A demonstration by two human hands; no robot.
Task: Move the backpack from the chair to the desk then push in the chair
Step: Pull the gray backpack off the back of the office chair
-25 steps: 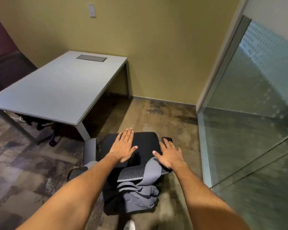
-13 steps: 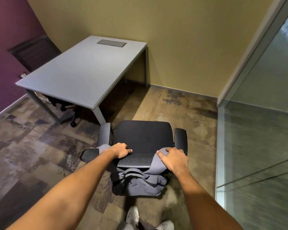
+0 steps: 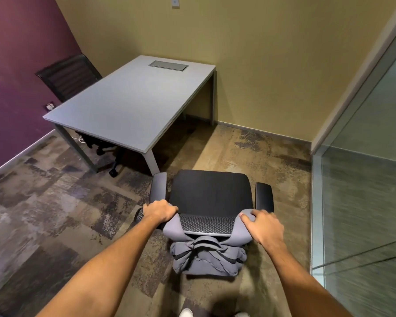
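Observation:
A black office chair [image 3: 212, 193] with two armrests stands on the carpet below me, its seat bare. A grey backpack [image 3: 207, 257] hangs behind the chair's mesh backrest, its straps looped over the top. My left hand [image 3: 159, 211] is closed over the left strap at the backrest's top corner. My right hand [image 3: 262, 226] is closed over the right strap at the other corner. The grey desk [image 3: 128, 104] stands ahead and to the left, its near corner leg close to the chair's left armrest.
A second dark chair [image 3: 70, 75] sits behind the desk against the purple wall. A chair base on castors [image 3: 105, 152] is under the desk. A glass partition [image 3: 361, 179] runs along the right. A cable hatch [image 3: 168, 65] is set in the desktop.
My hands went from flat and open above the chair to closed on the straps at the backrest's top. My view has pulled back, so more of the room shows.

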